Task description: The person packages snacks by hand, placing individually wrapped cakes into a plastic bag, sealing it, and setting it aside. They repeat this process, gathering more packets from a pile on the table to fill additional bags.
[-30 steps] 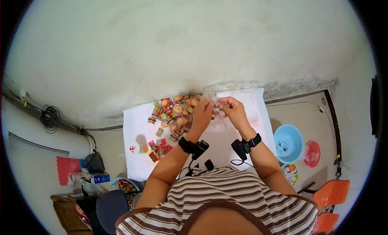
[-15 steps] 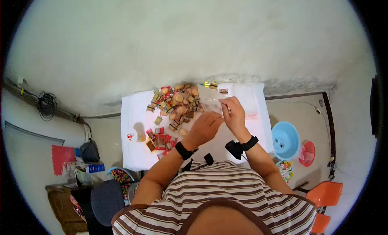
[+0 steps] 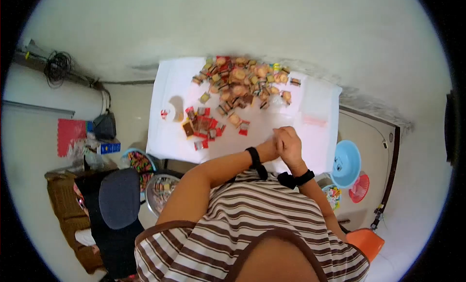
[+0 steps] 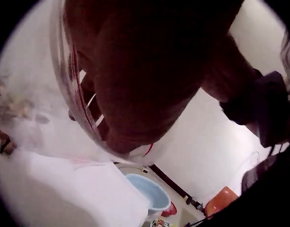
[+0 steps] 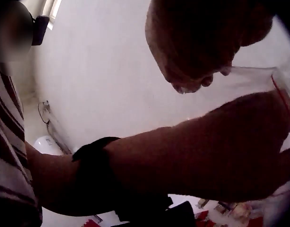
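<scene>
Right wrist view shows a clear plastic bag (image 5: pixel 253 75) with a red line near its edge, stretched between two bare hands that meet low at the centre of the head frame, over the near part of a white table (image 3: pixel 165 85). The right hand (image 3: pixel 290 146), fingers curled, appears to pinch the film. The left hand (image 3: pixel 268 150) lies mostly hidden behind it, close against the bag, and whether it grips cannot be told. The film looks light, limp and slippery, likely to crumple or stick to itself; the firmest hold should be a pinch at the red-lined edge, one side per hand. Wrapped snacks (image 3: pixel 239 90) lie heaped at upper centre, red packets (image 3: pixel 204 127) below them and a white cup (image 3: pixel 170 112) to their left. Half a second earlier, the bag stood out plainly against the right end of the heap, with the hands further up the table; now they have drawn nearer the striped shirt (image 3: pixel 233 209), the table sits higher in the frame, and more red packets show.
</scene>
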The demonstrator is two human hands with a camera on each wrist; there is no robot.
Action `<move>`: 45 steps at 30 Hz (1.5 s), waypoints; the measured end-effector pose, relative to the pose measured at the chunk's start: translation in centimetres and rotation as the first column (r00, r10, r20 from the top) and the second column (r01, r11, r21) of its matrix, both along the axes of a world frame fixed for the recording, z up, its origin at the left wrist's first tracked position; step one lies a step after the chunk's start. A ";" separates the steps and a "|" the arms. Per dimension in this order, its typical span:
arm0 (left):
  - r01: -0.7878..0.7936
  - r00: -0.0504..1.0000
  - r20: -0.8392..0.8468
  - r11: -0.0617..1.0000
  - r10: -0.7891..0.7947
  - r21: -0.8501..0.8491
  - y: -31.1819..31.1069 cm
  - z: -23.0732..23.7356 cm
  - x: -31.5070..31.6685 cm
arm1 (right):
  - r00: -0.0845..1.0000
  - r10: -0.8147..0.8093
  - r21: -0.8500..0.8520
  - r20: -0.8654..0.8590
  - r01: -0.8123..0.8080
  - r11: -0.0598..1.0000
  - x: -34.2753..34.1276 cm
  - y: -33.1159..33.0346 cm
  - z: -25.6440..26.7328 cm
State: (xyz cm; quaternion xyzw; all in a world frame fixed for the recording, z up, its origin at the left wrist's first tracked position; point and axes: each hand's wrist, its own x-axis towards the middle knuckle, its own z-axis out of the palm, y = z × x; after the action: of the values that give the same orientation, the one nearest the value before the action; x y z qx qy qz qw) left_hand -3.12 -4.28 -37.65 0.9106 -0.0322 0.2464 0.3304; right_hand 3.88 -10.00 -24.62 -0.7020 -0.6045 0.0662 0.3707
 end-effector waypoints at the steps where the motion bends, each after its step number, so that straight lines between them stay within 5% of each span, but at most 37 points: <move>1: 0.107 0.984 -0.141 0.994 -0.109 -0.025 0.5 -1.6 0.1 | 0.999 -0.021 -0.020 0.041 0.022 1.000 -0.1 0.0 -0.2; 2: 0.094 0.985 -0.144 0.995 -0.099 -0.040 1.1 -0.3 0.0 | 0.999 -0.008 -0.035 0.037 0.009 0.999 -0.1 -0.1 -0.6; 4: -0.234 0.842 -0.464 0.962 0.274 0.142 2.6 5.3 0.0 | 0.970 -0.105 -0.110 0.219 0.131 0.985 0.3 -0.6 -1.6; 7: -0.270 0.855 -0.426 0.955 0.296 0.121 5.3 7.0 0.8 | 0.954 -0.205 -0.122 0.220 0.235 0.964 1.5 -1.1 -2.2; 9: -0.248 0.965 -0.070 0.968 0.251 0.041 6.6 7.8 2.0 | 0.943 -0.258 -0.031 0.212 0.270 0.962 1.8 -0.4 -0.5; 10: -0.246 0.966 -0.072 0.969 0.247 0.029 6.4 8.4 2.3 | 0.937 -0.283 0.041 0.204 0.280 0.959 1.7 -0.1 0.8; 12: -0.366 0.930 0.109 0.899 0.350 0.240 6.2 10.0 2.9 | 0.914 -0.295 0.083 0.279 0.283 0.955 1.5 0.1 1.6; 14: -0.304 0.944 -0.052 0.920 0.325 0.247 5.7 7.4 2.7 | 0.941 -0.293 -0.045 0.169 0.304 0.952 1.4 -0.7 -0.3; 16: -0.180 0.892 -0.289 0.858 0.348 0.480 4.6 1.1 2.7 | 0.951 -0.275 -0.192 0.143 0.300 0.934 1.8 -2.2 -5.0; 20: -0.302 0.895 -0.264 0.924 0.359 0.234 4.5 -1.3 4.0 | 0.957 -0.288 -0.196 0.040 0.290 0.937 2.1 -1.9 -8.7; 21: -0.356 0.924 -0.100 0.926 0.369 0.122 5.2 -0.9 4.9 | 0.955 -0.290 -0.127 0.064 0.296 0.947 2.7 -1.4 -8.7; 25: -0.206 0.971 -0.084 0.962 0.224 0.180 6.8 1.2 8.6 | 0.933 -0.338 -0.013 0.126 0.342 0.940 5.0 -0.9 -9.6; 30: -0.201 0.958 -0.187 0.974 0.218 0.107 2.7 -9.3 8.6 | 0.920 -0.392 -0.137 0.008 0.390 0.911 6.3 -3.0 -17.4; 32: -0.201 0.876 -0.394 0.953 0.278 0.227 0.6 -12.0 6.6 | 0.866 -0.490 -0.269 -0.093 0.452 0.850 5.9 -3.9 -20.8; 34: -0.219 0.843 -0.482 0.971 0.238 0.095 -1.4 -14.4 4.3 | 0.841 -0.517 -0.297 -0.159 0.459 0.838 5.0 -4.8 -23.5; 35: -0.258 0.812 -0.549 0.966 0.199 -0.031 -2.1 -15.1 3.3 | 0.839 -0.523 -0.323 -0.149 0.458 0.828 4.6 -5.4 -24.7; 38: -0.114 0.804 -0.588 0.993 0.087 -0.010 -2.2 -14.6 0.4 | 0.820 -0.550 -0.413 -0.161 0.450 0.792 3.3 -6.6 -26.6; 43: -0.115 0.854 -0.514 0.992 0.077 -0.042 -1.9 -15.2 -5.4 | 0.842 -0.522 -0.361 -0.134 0.449 0.817 1.9 -7.5 -27.6; 45: -0.409 0.703 -0.687 0.894 0.183 -0.181 -0.2 -14.5 -7.3 | 0.834 -0.536 -0.379 -0.132 0.458 0.804 1.5 -7.3 -27.5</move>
State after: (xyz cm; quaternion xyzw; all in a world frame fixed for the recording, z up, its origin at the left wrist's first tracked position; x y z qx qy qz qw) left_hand -10.44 -4.46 -52.10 0.8649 0.2742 -0.0351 0.4189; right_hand 5.39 -17.33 -52.16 -0.8757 -0.3303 0.1484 0.3194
